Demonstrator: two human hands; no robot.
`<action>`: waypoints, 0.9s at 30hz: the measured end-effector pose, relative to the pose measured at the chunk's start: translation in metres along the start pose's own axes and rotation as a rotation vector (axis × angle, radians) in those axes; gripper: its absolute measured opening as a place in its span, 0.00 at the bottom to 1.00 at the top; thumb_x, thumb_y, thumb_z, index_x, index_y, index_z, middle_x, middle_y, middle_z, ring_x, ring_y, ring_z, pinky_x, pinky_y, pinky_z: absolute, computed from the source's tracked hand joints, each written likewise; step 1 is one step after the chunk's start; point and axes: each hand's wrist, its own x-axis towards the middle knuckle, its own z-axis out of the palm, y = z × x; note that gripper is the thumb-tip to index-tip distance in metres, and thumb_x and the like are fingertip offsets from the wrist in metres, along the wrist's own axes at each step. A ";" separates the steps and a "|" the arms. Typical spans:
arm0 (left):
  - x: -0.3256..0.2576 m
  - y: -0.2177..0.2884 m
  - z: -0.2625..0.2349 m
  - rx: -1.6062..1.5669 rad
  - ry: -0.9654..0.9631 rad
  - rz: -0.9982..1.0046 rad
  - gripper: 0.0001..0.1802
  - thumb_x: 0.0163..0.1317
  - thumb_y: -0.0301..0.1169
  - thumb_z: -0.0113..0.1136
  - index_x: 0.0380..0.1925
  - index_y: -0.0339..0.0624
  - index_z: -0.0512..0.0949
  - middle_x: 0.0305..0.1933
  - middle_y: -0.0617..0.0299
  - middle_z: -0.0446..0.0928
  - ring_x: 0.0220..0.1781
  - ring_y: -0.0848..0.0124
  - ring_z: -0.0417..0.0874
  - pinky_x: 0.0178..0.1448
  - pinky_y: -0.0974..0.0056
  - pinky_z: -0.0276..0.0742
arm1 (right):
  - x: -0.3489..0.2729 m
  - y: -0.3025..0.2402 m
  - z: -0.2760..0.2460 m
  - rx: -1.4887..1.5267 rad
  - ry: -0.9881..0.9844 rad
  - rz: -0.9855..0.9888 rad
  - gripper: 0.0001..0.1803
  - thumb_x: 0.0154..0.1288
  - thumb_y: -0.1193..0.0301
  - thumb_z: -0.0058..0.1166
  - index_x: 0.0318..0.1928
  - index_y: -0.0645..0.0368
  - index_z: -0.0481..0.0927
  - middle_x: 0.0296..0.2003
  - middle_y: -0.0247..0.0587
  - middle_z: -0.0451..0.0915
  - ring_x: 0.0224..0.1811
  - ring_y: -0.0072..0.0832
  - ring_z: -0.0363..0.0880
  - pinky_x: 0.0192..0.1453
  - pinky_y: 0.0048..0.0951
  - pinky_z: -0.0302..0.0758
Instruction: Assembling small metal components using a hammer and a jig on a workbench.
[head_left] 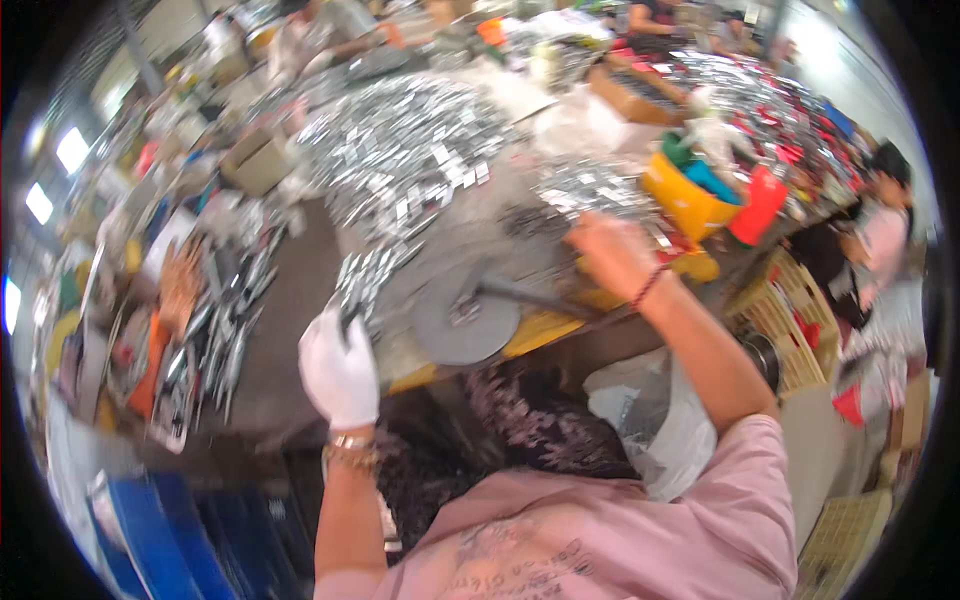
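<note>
Hands: left hand (340, 370), white-gloved; right hand (612, 254), bare; grasp of either indeterminable. Counter (303, 270), dark, metal pieces (405, 150) heaped far; window (73, 150), far left; yellow crate (800, 347), right.

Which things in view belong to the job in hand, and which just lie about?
Apparently in use:
silvery strips beside gloved left hand
grey disc between the hands
silvery pieces near right hand

Apparently lying about:
cardboard box, left
yellow crate, right

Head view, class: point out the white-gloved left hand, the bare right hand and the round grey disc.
White-gloved left hand (338, 368): head view, back of the hand.
Bare right hand (614, 252): head view, back of the hand.
Round grey disc (456, 336): head view, flat upper face.
</note>
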 end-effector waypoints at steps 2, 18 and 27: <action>0.003 0.001 0.004 -0.067 0.048 -0.002 0.18 0.71 0.29 0.68 0.60 0.43 0.85 0.55 0.48 0.87 0.59 0.47 0.85 0.66 0.48 0.79 | -0.006 0.015 0.007 0.006 0.097 -0.060 0.08 0.61 0.79 0.60 0.41 0.57 0.87 0.44 0.45 0.84 0.50 0.46 0.89 0.51 0.49 0.87; 0.020 0.000 0.009 -0.057 -0.204 0.000 0.23 0.67 0.34 0.74 0.61 0.43 0.84 0.47 0.57 0.85 0.44 0.63 0.86 0.55 0.59 0.83 | -0.003 -0.076 -0.033 1.266 0.183 0.209 0.13 0.67 0.87 0.65 0.48 0.61 0.83 0.45 0.37 0.86 0.45 0.25 0.91 0.48 0.28 0.86; 0.017 0.031 -0.017 -0.409 -0.465 -0.184 0.23 0.65 0.25 0.73 0.61 0.39 0.86 0.45 0.62 0.86 0.44 0.75 0.84 0.52 0.66 0.82 | -0.012 -0.097 -0.021 0.940 0.129 -0.109 0.16 0.56 0.87 0.62 0.44 0.58 0.88 0.41 0.42 0.83 0.43 0.44 0.86 0.49 0.40 0.83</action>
